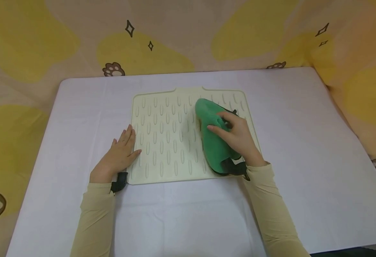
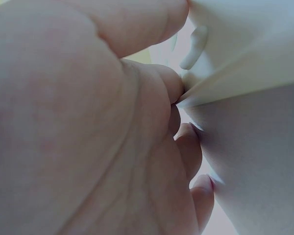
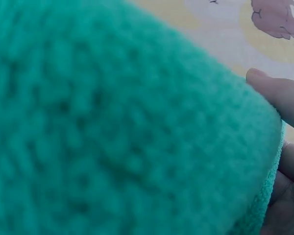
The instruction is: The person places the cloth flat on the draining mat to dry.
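A cream mat (image 1: 162, 142) with rows of raised oval ridges lies on the white-covered table. My left hand (image 1: 118, 155) rests at its left edge with straight fingers, the thumb over the mat. In the left wrist view, fingertips (image 2: 201, 200) of that hand touch the table surface beside the mat's edge (image 2: 245, 83). Over the right part of the mat, my right hand (image 1: 236, 137) pinches a folded green cloth (image 1: 211, 142) between thumb and fingers. Up close in the right wrist view, the cloth (image 3: 137, 122) is fluffy; its underside is hidden.
White cloth covers the table (image 1: 303, 142) on both sides of the mat. Behind it hangs a yellow and beige patterned fabric (image 1: 175, 35). Dark straps or mounts (image 1: 119, 182) sit at both wrists, below the sleeves' cuffs.
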